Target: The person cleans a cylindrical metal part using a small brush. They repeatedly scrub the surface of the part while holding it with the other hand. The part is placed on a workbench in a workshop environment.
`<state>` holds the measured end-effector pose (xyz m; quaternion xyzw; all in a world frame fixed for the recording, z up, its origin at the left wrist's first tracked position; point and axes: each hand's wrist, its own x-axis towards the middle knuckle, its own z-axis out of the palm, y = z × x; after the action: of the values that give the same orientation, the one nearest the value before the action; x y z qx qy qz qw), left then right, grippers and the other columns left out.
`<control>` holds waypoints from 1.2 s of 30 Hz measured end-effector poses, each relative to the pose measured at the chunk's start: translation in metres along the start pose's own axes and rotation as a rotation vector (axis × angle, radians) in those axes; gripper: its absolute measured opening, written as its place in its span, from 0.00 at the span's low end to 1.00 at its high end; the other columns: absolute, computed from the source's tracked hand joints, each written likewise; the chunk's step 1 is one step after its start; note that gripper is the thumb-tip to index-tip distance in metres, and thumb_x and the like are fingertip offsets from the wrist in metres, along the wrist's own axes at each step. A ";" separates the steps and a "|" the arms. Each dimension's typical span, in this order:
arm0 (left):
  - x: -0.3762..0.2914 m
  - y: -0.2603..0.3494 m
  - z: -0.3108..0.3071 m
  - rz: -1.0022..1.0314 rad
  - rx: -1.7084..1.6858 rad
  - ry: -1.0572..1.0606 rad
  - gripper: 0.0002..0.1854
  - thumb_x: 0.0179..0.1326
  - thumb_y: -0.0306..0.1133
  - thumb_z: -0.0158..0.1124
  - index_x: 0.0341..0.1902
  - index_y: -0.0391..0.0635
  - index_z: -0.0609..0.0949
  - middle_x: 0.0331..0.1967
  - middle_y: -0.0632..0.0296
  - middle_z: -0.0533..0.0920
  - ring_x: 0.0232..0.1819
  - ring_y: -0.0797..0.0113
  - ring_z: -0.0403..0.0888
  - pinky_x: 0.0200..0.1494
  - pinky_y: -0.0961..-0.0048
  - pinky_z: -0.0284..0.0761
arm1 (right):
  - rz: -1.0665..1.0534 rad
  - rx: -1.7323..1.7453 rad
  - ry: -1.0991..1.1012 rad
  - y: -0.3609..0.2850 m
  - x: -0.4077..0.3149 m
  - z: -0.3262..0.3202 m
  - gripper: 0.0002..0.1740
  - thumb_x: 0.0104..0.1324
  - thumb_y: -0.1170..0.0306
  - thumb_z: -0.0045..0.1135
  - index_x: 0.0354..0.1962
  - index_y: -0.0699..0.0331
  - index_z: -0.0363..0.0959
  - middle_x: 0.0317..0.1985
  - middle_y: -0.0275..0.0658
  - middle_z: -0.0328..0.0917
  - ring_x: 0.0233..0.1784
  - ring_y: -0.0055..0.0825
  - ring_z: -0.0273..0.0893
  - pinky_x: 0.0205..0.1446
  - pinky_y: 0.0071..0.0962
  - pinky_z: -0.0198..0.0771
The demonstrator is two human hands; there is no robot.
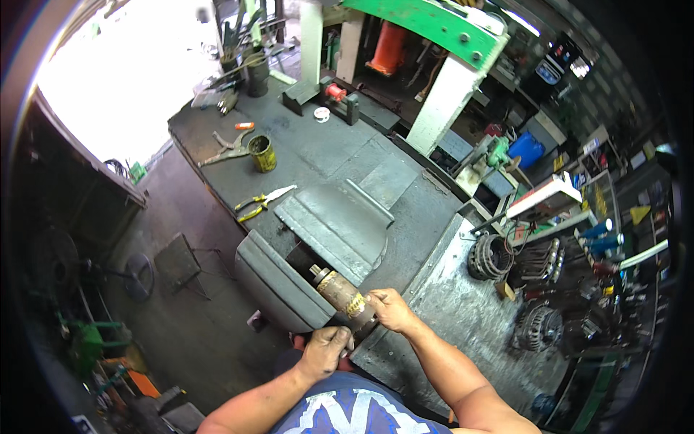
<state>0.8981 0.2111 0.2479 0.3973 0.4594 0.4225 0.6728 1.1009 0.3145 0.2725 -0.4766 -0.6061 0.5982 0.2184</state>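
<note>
A metal armature (340, 293) with yellowish windings and a short shaft lies in the gap between two grey, ridged metal pieces of a large vise. My right hand (389, 309) is at the armature's right side, its fingers curled against the windings. Just below the near vise piece (284, 279), my left hand (328, 350) is curled near the armature's lower end; whether it grips something is hidden. The far vise piece (339, 228) extends over the dark bench.
The dark metal bench (303, 146) holds yellow-handled pliers (265, 202), a yellow can (262, 153), locking pliers (230, 146) and a wire spool (336, 92). Alternator parts (538, 327) stand on the right bench (461, 304). A folding stool (176, 261) stands on the floor at left.
</note>
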 end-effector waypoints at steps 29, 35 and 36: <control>-0.018 0.009 0.015 0.024 0.126 0.359 0.26 0.81 0.51 0.55 0.29 0.44 0.77 0.21 0.68 0.73 0.24 0.76 0.68 0.32 0.75 0.66 | -0.161 0.296 0.008 0.017 -0.002 0.023 0.24 0.80 0.55 0.55 0.43 0.70 0.84 0.24 0.36 0.79 0.31 0.20 0.72 0.39 0.32 0.73; -0.012 0.014 0.012 0.092 0.337 0.350 0.22 0.81 0.47 0.54 0.31 0.45 0.78 0.23 0.67 0.75 0.24 0.77 0.69 0.34 0.72 0.69 | -0.219 0.188 0.108 0.011 0.000 0.026 0.27 0.80 0.52 0.53 0.34 0.69 0.82 0.19 0.44 0.74 0.25 0.23 0.69 0.33 0.38 0.70; -0.012 0.013 0.012 -0.001 0.338 0.416 0.21 0.81 0.45 0.53 0.32 0.45 0.78 0.23 0.67 0.75 0.24 0.76 0.69 0.34 0.72 0.68 | -0.261 0.268 0.052 0.013 0.000 0.027 0.28 0.80 0.51 0.53 0.35 0.70 0.82 0.21 0.47 0.75 0.26 0.25 0.70 0.34 0.38 0.71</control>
<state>0.9043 0.2029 0.2668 0.4085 0.6521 0.4118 0.4882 1.0826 0.2979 0.2554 -0.3759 -0.5719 0.6275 0.3712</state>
